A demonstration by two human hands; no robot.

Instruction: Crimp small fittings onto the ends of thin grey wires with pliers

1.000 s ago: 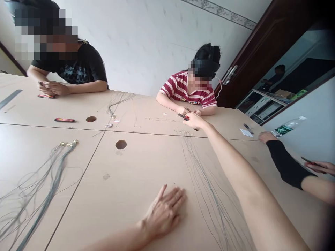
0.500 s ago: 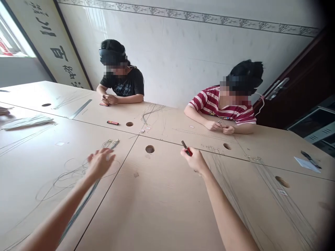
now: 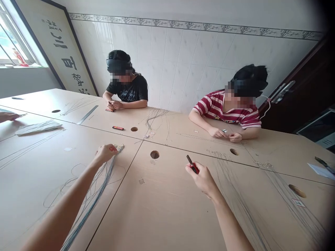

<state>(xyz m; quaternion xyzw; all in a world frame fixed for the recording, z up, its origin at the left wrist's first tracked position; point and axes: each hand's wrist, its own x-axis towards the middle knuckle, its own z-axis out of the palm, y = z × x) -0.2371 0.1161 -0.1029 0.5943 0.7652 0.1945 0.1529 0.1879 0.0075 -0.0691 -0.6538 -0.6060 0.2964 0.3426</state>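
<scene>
My left hand (image 3: 105, 153) is at the far end of a bundle of thin grey cords (image 3: 104, 184), its fingers curled together beside a pile of small shiny metal end pieces (image 3: 119, 147). What lies between those fingertips is too small to make out. The bundle runs back towards me along the left of the table seam. My right hand (image 3: 203, 177) is closed around a small hand tool (image 3: 193, 165) with a dark narrow tip and a red part at the grip; its exact kind cannot be told. That hand is held above the bare middle of the table.
Two people sit across the table (image 3: 157, 209), hands busy with small items. More cords with metal ends (image 3: 217, 153) lie on the right. Round holes (image 3: 154, 154) pierce the tabletop. A red and black packet (image 3: 118, 128), a ruler (image 3: 88, 114) and a pen (image 3: 324, 164) lie about.
My left hand has moved forward from over the cords to their metal ends, its fingers closing in. My right hand still holds the tool. The view has shifted slightly.
</scene>
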